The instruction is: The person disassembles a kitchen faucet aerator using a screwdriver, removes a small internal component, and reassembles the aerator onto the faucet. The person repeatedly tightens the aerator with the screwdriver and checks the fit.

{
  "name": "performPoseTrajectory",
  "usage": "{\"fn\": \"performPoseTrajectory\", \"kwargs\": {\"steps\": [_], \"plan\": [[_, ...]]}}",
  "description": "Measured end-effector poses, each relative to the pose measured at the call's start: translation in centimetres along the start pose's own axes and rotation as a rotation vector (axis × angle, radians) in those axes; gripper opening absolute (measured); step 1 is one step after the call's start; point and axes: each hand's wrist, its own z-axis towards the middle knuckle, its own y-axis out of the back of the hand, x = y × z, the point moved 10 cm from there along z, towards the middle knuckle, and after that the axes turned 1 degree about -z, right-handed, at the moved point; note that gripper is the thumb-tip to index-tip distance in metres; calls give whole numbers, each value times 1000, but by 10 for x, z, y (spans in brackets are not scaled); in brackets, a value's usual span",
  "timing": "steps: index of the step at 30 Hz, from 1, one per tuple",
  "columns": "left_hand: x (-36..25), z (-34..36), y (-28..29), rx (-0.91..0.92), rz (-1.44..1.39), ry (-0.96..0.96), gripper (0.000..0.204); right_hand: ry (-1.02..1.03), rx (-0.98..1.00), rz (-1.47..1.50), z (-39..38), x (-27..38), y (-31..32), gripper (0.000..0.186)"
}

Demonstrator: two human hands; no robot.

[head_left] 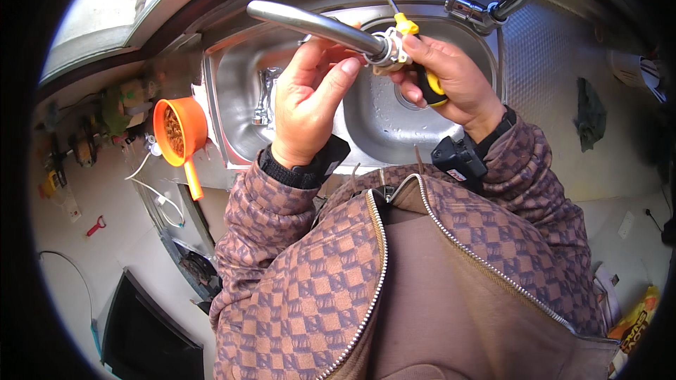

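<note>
A chrome faucet spout (310, 22), a long metal tube, is held up over the sink. At its right end sits a whitish metal fitting (387, 51). My left hand (310, 91) is closed at the spout's underside, its thumb by the fitting and some fingers hidden behind the tube. My right hand (454, 77) grips a yellow-and-black screwdriver (431, 88), its shaft pointing up and away. The right thumb also presses against the fitting. A chrome faucet part (264, 98) lies in the left basin.
The steel double sink (343, 137) lies beneath my hands. A chrome faucet (479, 13) stands at its back right, and a ridged drainboard (539, 63) extends rightward with a dark cloth (590, 114) beyond. Left of the sink is an orange handled strainer (189, 130) with brown contents.
</note>
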Motion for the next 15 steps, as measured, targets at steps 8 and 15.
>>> {"fn": "performPoseTrajectory", "kwargs": {"steps": [8, 15], "plan": [[3, 16, 6, 41, -8, 54, 23, -57, -126, -52, -9, 1, 3, 30], [-8, 13, 0, 121, 14, -29, 23, -47, -136, 39, -13, -11, -7, 33]]}}
